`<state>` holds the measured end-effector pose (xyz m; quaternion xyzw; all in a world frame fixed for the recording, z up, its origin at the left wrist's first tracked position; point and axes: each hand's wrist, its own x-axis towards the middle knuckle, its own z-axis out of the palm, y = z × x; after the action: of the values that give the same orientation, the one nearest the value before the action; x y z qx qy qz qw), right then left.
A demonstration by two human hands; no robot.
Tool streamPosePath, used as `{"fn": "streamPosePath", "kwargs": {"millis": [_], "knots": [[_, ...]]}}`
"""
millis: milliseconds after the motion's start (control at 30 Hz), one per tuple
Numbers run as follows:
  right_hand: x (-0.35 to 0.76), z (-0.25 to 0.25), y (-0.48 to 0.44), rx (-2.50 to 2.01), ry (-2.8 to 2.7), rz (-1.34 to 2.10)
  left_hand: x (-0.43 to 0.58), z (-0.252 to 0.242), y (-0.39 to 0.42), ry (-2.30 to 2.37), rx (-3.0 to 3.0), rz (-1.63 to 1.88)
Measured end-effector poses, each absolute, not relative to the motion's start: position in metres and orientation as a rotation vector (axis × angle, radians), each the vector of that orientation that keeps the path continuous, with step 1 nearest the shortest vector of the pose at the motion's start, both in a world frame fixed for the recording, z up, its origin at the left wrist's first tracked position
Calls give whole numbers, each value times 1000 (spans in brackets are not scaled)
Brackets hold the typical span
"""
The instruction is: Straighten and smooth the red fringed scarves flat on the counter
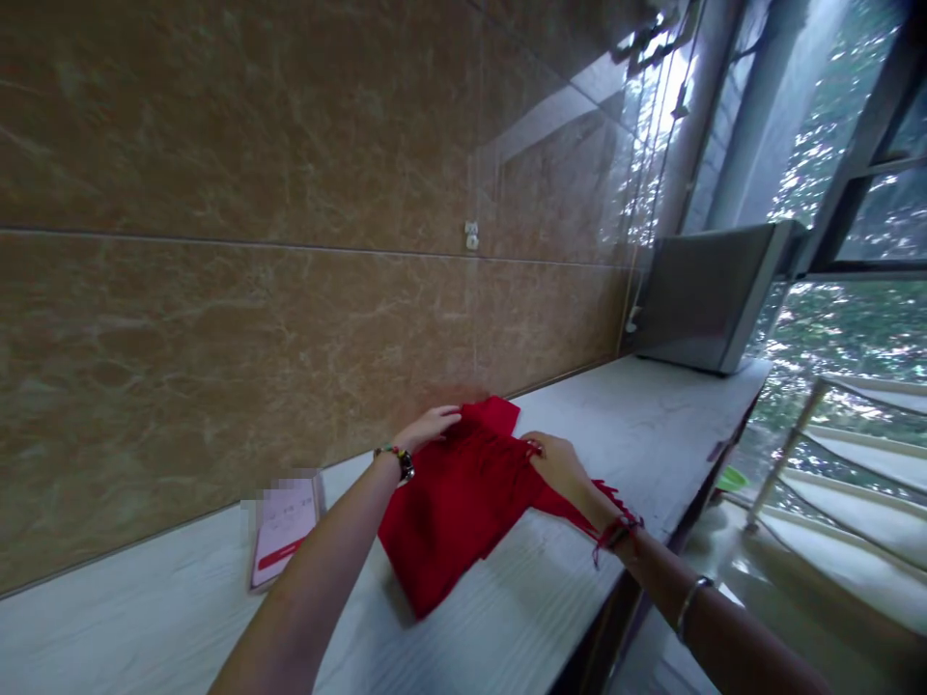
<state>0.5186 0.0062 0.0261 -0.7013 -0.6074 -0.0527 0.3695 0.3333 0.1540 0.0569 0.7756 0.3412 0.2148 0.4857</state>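
Observation:
A red garment (463, 512), with gathered fabric in its middle and a frilled strip trailing off to the right, lies spread on the white counter (550, 569). At its upper left edge, my left hand (433, 427) rests with fingers stretched out on the cloth. On the opposite side, my right hand (561, 467) pinches a bit of the gathered fabric between thumb and fingers. Part of the frilled strip passes under my right wrist. Both hands are close to the counter top.
Left of my left forearm, a phone or tablet (286, 526) with a lit screen lies near the wall. A brown marbled wall (290, 338) runs behind the counter. At the far end stands a grey box-like appliance (702, 294). A pale metal rack (797, 434) stands on the right.

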Motion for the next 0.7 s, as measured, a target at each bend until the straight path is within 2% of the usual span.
{"fn": "streamPosePath", "kwargs": {"millis": [200,433,567,700], "knots": [[539,31,5,-1791,-1367,59,314,52,162,915,2150,384],[542,23,-1,-1872,-1773,233,297,41,162,1041,2295,111],[528,32,13,-1760,-1789,158,293,39,159,1071,2274,85],[514,33,38,-1817,-1759,242,292,34,158,1036,2208,101]]}}
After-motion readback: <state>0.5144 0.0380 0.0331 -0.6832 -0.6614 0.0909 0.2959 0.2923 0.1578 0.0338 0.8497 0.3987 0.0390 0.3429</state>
